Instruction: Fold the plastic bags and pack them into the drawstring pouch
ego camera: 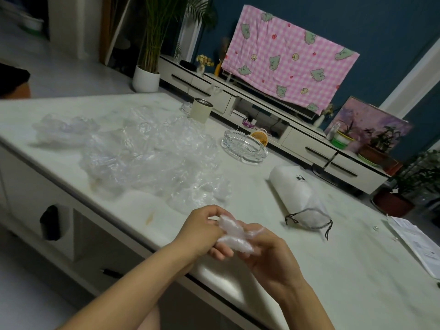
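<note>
My left hand [202,231] and my right hand [266,253] both grip one small, bunched-up clear plastic bag [232,233] just above the near edge of the table. A heap of crumpled clear plastic bags [147,153] lies on the table beyond my hands, and a smaller clump of bags [64,127] sits at the far left. The white drawstring pouch [297,194] lies on its side to the right of my hands, its mouth with the dark cord [326,226] facing me.
A glass ashtray [244,146] and a cream cup [202,110] stand behind the heap. Papers [419,244] lie at the table's right edge. The white table [333,270] has a low TV cabinet [309,144] behind it.
</note>
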